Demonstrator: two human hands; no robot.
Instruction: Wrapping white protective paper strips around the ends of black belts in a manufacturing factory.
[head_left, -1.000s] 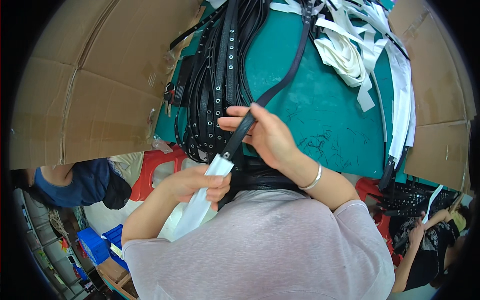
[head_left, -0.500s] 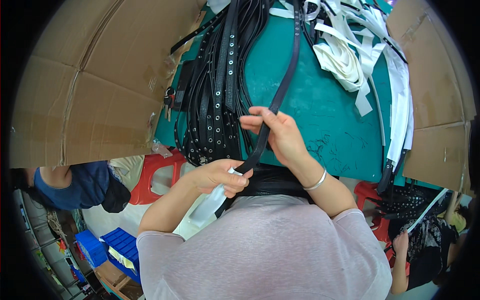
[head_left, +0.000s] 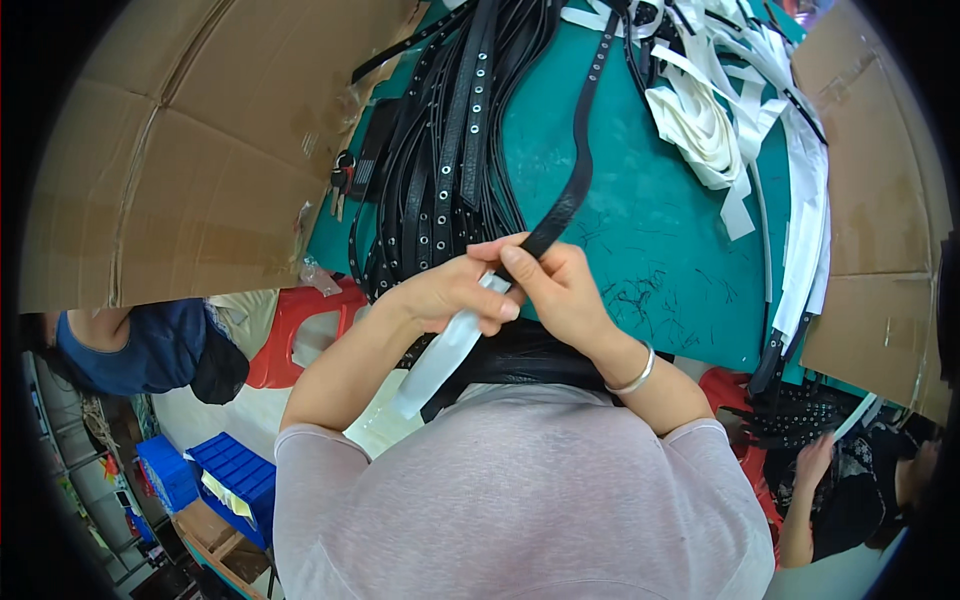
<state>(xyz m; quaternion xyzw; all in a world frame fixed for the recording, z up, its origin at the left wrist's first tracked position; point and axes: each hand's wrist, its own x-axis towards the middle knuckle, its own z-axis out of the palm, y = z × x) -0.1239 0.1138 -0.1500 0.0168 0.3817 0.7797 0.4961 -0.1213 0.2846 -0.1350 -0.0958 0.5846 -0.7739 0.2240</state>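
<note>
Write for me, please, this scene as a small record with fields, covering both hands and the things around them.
Left hand: closed around a white strip
Right hand: gripping a black strap, close beside the left hand
Surface: green table
Left of strap: pile of black straps with metal eyelets; keys
Right of strap: folded white strips
Sides: cardboard left and right

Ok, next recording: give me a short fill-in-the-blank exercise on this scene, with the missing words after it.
1. The strip in the left hand is coloured ____.
2. The strap in the right hand is coloured ____.
3. The bracelet is on the person's ____ wrist.
4. The keys lie to the ____ of the strap pile.

Missing words: white; black; right; left.
</note>
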